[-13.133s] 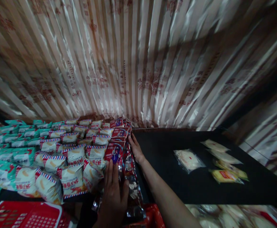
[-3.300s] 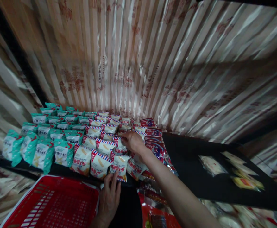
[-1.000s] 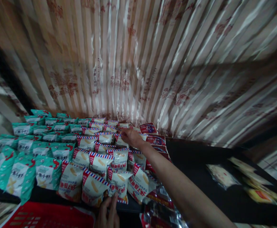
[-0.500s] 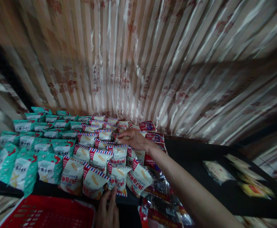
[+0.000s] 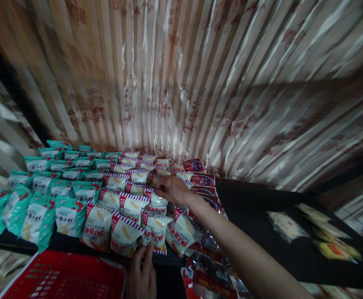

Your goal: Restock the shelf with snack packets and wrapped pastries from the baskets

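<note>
right grip (image 5: 172,190) curled at striped-top bag (image 5: 158,204) amid rows on shelf (image 5: 249,203), left grip (image 5: 141,272) bent by front bag (image 5: 156,229); cannot tell either hold | likely light, crushable (crisps, perhaps) | best pinched at top seam

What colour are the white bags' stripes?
The stripes on the white bags look red, white and blue, best seen in the head view.

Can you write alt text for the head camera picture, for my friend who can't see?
A person's right grip is among rows of white bags, the left grip by the front row. Green bags stand to the left; a red basket is in front.
</note>
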Motion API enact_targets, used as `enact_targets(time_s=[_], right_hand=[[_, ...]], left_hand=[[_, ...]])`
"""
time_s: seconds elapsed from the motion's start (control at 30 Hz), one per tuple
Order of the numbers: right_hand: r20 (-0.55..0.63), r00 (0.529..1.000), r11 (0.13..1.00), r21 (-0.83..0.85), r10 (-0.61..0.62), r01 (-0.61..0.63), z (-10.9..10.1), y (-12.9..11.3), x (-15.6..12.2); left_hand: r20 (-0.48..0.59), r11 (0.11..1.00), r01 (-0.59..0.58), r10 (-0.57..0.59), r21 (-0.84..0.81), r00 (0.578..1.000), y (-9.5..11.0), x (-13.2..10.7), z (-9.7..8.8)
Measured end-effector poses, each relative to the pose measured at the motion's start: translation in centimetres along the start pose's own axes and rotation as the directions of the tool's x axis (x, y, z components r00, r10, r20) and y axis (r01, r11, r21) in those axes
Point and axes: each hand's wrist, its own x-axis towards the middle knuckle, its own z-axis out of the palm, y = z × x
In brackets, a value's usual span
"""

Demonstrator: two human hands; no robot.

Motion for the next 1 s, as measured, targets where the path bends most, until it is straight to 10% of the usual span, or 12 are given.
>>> enact_targets(time_s=[0.3,0.57,1.0], right_hand=[[0.007,1.0,0.998,0.067,0.022,-0.023,0.0,-0.1,-0.1],[-0.374,0.872,0.935,0.28,0.316,-0.219,-1.0,2.9,-5.9],[-0.041,0.899,0.898,0.086,0.436,-0.432,-0.2,2.7,-8.1]], left_hand=[[-0.031,0.999,0.028,-0.029,-0.032,0.999,1.0,0.9,-1.1],[-0.022,0.998,0.031,-0.032,-0.051,0.999,1.6,0.8,-2.1],[-0.049,0.99,-0.141,0.14,-0.007,0.989,3.1,4.1,-3.5]])
